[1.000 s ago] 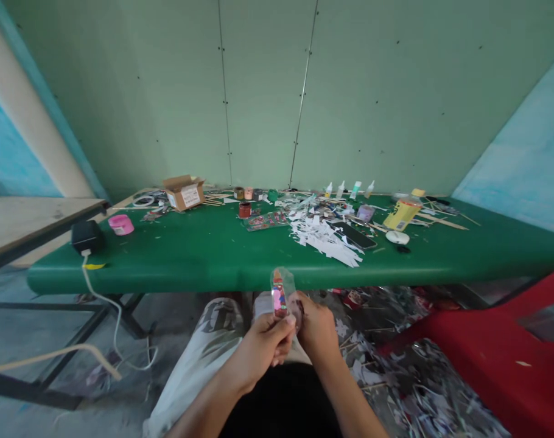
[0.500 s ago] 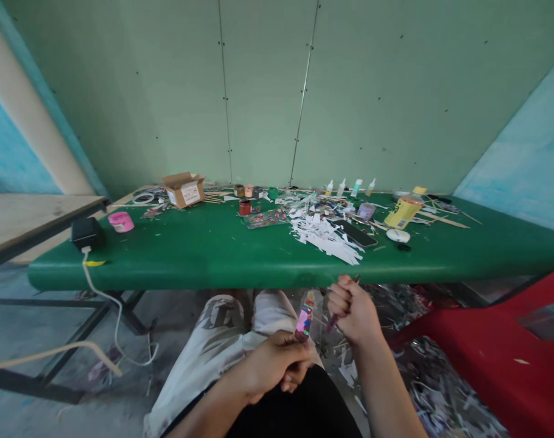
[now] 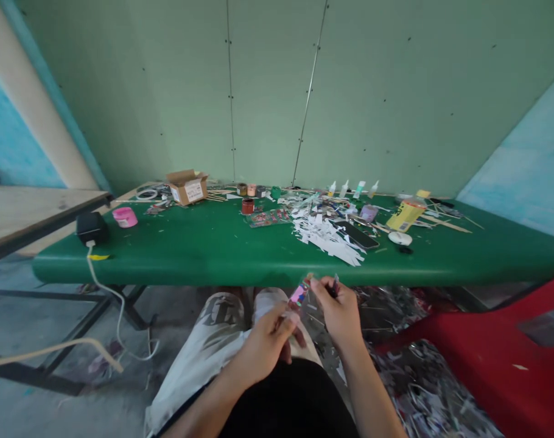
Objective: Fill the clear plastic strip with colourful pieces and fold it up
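Note:
Over my lap, my left hand [image 3: 271, 340] pinches the lower end of a small flat strip [image 3: 299, 294] with a pink, blue and red pattern; its exact kind I cannot make out. The fingertips of my right hand [image 3: 340, 311] meet the strip's upper, tan tip. Tucked inside the curled fingers of that same hand is a slim dark pen-like tool [image 3: 336, 285], mostly hidden by the hand. Both hands are closed and sit just below the near edge of the green-covered table [image 3: 204, 261].
White paper scraps [image 3: 327, 237] lie beside a phone [image 3: 357, 235]. Around them are a yellow-labelled bottle [image 3: 405, 214], a red paint jar [image 3: 248, 206], a pink jar [image 3: 125, 217], a cardboard box [image 3: 188, 187] and a black adapter [image 3: 91, 228]. A red chair [image 3: 469, 340] stands right.
My right hand has moved left and its fingertips now reach the strip's tip. My left hand has risen slightly, and the strip leans further to the right.

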Motion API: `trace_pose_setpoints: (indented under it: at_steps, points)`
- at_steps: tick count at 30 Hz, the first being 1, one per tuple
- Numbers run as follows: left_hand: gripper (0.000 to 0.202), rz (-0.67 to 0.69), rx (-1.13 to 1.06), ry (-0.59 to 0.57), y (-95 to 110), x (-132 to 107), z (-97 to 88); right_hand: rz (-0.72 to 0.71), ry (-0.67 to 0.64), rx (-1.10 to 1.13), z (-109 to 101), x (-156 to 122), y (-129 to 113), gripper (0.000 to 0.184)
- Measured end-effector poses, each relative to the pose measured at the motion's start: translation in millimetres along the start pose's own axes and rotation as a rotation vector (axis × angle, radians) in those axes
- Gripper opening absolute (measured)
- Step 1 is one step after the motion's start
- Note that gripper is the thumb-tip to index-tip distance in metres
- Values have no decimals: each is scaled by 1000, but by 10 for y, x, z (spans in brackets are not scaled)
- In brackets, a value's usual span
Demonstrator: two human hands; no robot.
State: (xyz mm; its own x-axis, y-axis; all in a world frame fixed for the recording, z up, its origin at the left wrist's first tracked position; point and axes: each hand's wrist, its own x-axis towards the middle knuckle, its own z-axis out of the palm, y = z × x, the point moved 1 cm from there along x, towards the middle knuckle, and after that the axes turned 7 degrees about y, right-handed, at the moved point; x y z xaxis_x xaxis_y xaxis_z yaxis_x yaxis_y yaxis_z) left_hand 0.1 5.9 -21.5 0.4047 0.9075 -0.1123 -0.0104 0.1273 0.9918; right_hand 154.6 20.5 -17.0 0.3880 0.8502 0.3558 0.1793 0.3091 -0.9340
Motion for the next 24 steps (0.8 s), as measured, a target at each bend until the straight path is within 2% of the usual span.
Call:
trace_pose_setpoints:
  at_steps: [2,4,9,13,15,19,24]
  points:
    - [55,75,-47,112,10,13,-45,-14,15,-10,-1,10,21,42]
    - [56,109,-85,191,30,17,-73,-34,-19,-23,13,-9,12,40]
    - [46,61,-127,124,71,8,-43,-98,-230,-67,139,-142,-98,28]
    - [44,108,-115,193,80,28,-58,-136,-351,-55,181,-189,-77,21]
    - [43,124,-113,213,82,44,-79,-213,-337,-182,166,-182,-23,18]
    - [41,116,-85,215,89,54,-87,-423,-187,-530,145,-170,72,25]
    - [45,118,-34,186,84,28,-51,-534,-191,-592,183,-185,129,27]
